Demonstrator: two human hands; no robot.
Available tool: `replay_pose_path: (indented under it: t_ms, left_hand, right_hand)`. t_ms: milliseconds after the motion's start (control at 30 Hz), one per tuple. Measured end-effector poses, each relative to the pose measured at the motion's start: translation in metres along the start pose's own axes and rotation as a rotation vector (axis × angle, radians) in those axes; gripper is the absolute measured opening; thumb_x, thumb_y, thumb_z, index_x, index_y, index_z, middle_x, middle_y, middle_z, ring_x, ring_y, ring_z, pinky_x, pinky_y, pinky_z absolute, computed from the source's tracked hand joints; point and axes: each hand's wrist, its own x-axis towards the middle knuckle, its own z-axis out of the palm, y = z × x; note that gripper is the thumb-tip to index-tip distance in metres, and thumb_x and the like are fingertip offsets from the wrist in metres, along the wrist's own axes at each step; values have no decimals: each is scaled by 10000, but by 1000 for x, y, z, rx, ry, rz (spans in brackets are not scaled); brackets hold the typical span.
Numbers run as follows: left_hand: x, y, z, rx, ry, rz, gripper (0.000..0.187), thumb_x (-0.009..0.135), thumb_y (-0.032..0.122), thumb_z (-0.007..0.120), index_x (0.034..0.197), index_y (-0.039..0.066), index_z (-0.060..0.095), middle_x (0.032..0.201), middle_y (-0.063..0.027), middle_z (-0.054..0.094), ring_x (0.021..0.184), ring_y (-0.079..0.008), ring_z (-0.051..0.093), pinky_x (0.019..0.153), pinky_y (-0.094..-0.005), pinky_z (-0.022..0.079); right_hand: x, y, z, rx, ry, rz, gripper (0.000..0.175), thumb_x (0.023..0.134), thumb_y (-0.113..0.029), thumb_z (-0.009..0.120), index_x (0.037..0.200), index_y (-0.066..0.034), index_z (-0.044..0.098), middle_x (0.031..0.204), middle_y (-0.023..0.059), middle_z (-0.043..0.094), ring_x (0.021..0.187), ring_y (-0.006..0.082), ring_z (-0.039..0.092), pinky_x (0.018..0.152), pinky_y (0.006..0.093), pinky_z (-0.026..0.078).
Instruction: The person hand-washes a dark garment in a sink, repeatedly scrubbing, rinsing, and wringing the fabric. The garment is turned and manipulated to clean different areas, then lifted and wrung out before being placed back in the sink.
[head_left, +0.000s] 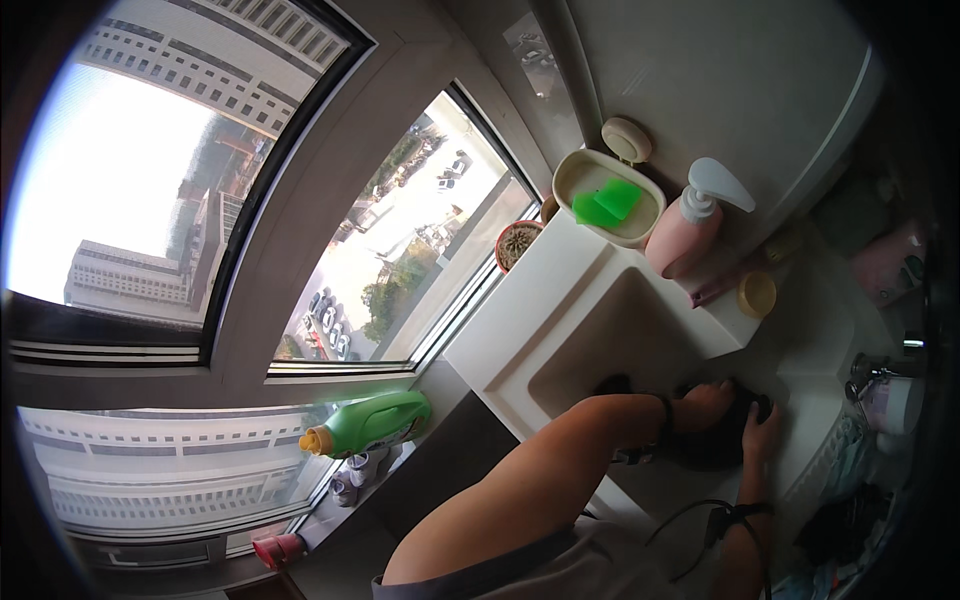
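Note:
Down in the white sink (517, 375), both of my hands are on a dark, bunched item, probably cloth (712, 446); the shadow hides its exact shape. My left hand (705, 405) grips its upper part, fingers curled into it. At its right side, my right hand (761, 435) pinches a dark fold between thumb and fingers. Dark bands circle both wrists, and a thin black cable loops near the right forearm. A cream soap dish (649, 225) with bright green soap pieces (609, 202) stands at the sink's corner, beside a pink pump bottle (682, 236).
A small potted cactus (517, 244) stands by the window. On the sill at left are a green detergent jug (375, 424), a pair of small shoes (352, 480) and a red container (279, 551). A round yellowish lid (756, 294) lies on the sink ledge. Dark cloth (844, 525) lies at right.

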Motion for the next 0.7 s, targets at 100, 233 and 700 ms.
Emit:
replay_pose_path:
  t_ms: [100, 233, 700]
  left_hand:
    - [10, 0, 16, 42, 221, 130, 483, 939, 182, 544, 1406, 71, 490, 1336, -206, 530, 1096, -401, 649, 904, -523, 552]
    - [30, -11, 27, 5, 243, 15, 459, 955, 248, 531, 1389, 99, 517, 1354, -208, 518, 1087, -409, 649, 897, -530, 554]
    - [110, -56, 109, -761, 168, -293, 485, 1020, 388, 470, 1248, -20, 602, 1207, -310, 641, 1183, -459, 590, 1033, -474, 464]
  right_hand:
    - [-5, -10, 5, -170, -37, -24, 601, 984, -434, 598, 1461, -99, 455, 1338, 228, 559, 1212, 404, 578, 984, 477, 498]
    - [1, -14, 21, -313, 20, -158, 588, 983, -409, 619, 1455, -88, 475, 1331, 243, 551, 1199, 395, 592, 974, 472, 510]
    - [4, -12, 61, 800, -66, -96, 427, 956, -281, 613, 1296, -40, 519, 1195, 175, 605, 1114, 327, 594, 1009, 408, 445]
